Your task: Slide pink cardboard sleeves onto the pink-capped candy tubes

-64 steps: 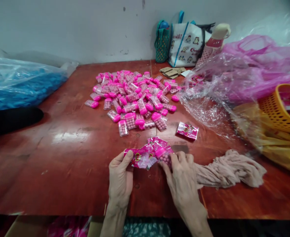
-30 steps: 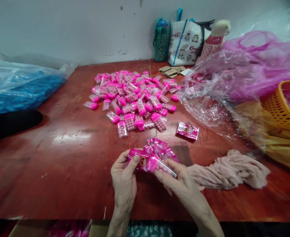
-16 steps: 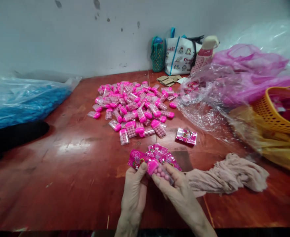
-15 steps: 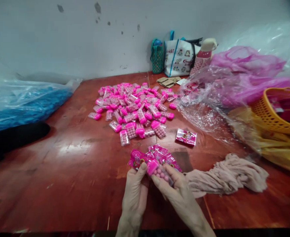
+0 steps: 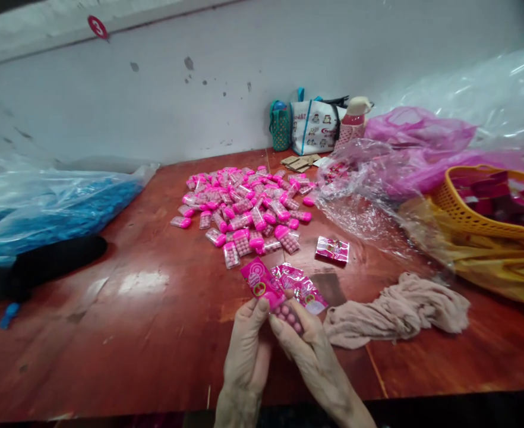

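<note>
My left hand [image 5: 248,342] pinches a shiny pink printed wrapper [image 5: 260,282] by its lower edge, thumb on top. In my right hand [image 5: 309,345] is a small clear candy box [image 5: 289,317] filled with round pink candies, gripped between thumb and fingers. The wrapper lies at the box's cap end and hides the cap; whether the box is inside it I cannot tell. Just beyond my hands, more pink wrappers [image 5: 301,288] are fanned out on the table. Farther back spreads a heap of candy boxes [image 5: 244,205] with bright pink caps.
A wrapper stack [image 5: 332,250] and a crumpled beige cloth [image 5: 400,312] lie on the right of the red table [image 5: 132,345]. Behind them are clear plastic [image 5: 369,214] and a yellow basket [image 5: 462,205]. At left, a bag of blue pieces [image 5: 66,205] sits behind a black object [image 5: 61,261].
The wrapper has come over the cap of the candy box, which showed before. Both hands stay close together. The view has tilted and shifted, showing more of the wall.
</note>
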{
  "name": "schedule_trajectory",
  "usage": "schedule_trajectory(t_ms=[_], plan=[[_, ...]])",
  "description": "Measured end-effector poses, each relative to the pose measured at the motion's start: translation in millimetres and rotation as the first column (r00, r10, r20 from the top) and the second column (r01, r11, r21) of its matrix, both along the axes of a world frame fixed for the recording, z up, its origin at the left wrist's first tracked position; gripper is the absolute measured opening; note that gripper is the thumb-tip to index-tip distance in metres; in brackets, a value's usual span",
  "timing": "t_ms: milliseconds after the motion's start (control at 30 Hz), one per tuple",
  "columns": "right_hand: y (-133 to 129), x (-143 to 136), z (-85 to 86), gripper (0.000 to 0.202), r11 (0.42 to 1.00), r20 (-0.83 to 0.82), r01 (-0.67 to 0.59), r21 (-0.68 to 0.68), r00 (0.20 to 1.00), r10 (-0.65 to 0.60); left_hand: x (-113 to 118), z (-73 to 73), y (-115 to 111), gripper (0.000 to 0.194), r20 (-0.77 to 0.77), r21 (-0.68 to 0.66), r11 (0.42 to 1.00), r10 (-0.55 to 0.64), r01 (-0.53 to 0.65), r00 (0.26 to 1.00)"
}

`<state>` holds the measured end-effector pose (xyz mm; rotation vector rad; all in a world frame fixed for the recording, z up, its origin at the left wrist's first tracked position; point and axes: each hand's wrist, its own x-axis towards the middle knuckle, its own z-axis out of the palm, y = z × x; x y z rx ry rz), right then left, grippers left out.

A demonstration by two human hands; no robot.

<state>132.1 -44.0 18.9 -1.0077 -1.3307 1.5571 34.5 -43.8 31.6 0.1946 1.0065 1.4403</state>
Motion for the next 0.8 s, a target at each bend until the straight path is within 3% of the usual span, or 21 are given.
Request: schedule_trajectory(t_ms=[167, 500, 733, 800], plan=[[-3.5, -4.0, -0.8, 0.021, 0.999, 0.028, 0.021, 0.026, 0.999, -0.022, 7.3, 4.1, -6.7, 0.011, -0.099, 0.061, 0.995, 0.082, -0.076, 0.992], [-3.0, -7.6, 0.2, 0.02, 0.988, -0.212, -0.117, -0.096, 0.973, 0.095, -13.4, 6.1, -12.2, 0.01, -0.103, 0.094, 0.995, -0.014, 0.024, 0.995], [-9.8, -17.9, -3.9, 0.017, 0.996, 0.017, 0.041, 0.077, 0.999, -0.043, -10.8, 6.5, -16.7, 0.009, -0.056, 0.052, 0.997, -0.061, 0.064, 0.997], [-9.3, -15.8, -3.2, 0.017, 0.995, 0.036, 0.023, 0.096, 0.999, -0.027, -12.8, 6.6, -16.4, 0.009, -0.031, 0.04, 0.998, -0.045, 0.046, 0.998]])
